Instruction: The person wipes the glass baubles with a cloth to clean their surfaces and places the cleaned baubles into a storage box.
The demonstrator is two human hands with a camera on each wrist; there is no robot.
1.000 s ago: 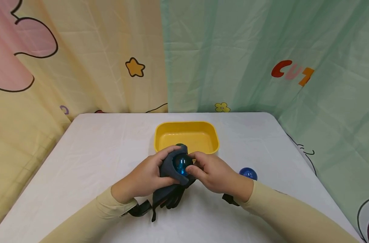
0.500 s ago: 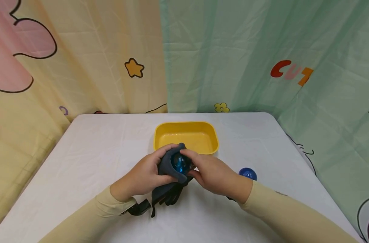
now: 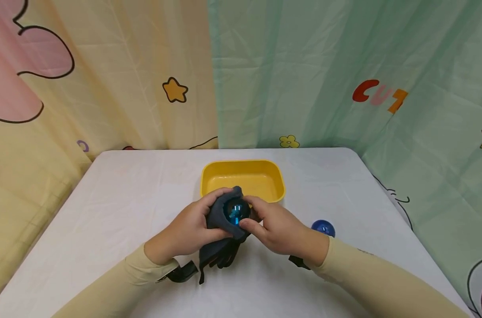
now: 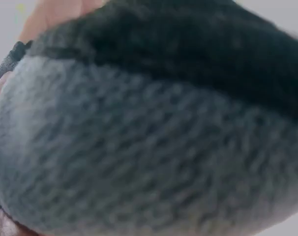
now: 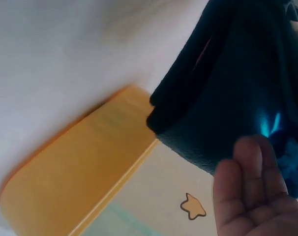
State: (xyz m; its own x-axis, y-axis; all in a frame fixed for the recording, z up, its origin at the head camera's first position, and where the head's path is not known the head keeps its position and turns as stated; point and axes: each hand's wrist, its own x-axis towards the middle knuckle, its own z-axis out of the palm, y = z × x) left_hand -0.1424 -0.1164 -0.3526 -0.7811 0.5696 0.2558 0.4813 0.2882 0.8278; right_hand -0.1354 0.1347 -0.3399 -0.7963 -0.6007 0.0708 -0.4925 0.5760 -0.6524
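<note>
My left hand (image 3: 185,229) grips a dark grey, pouch-like piece of soft fabric (image 3: 216,216) from its left side, fingers over the top and thumb below. A shiny teal-blue ball (image 3: 237,211) sits in the fabric's opening, facing right. With thumb and fingers my right hand (image 3: 280,227) pinches this ball from the right. Black finger-like folds (image 3: 225,257) and a thin strip hang beneath. Nearly the whole left wrist view is filled by the grey fabric (image 4: 149,147). The right wrist view has my right fingertips (image 5: 250,152) against the ball's glossy side.
A yellow tray (image 3: 282,183) stands just behind the hands, its near rim partly covered by them. A second blue ball (image 3: 323,227) lies on the white table (image 3: 118,212), beyond my right wrist. Printed curtains (image 3: 265,79) hang along the table's back and sides.
My right fingers have shifted around the ball, reaching over its top half a second ago, with the thumb now back on its front. The ball and fabric have moved slightly left since one second ago.
</note>
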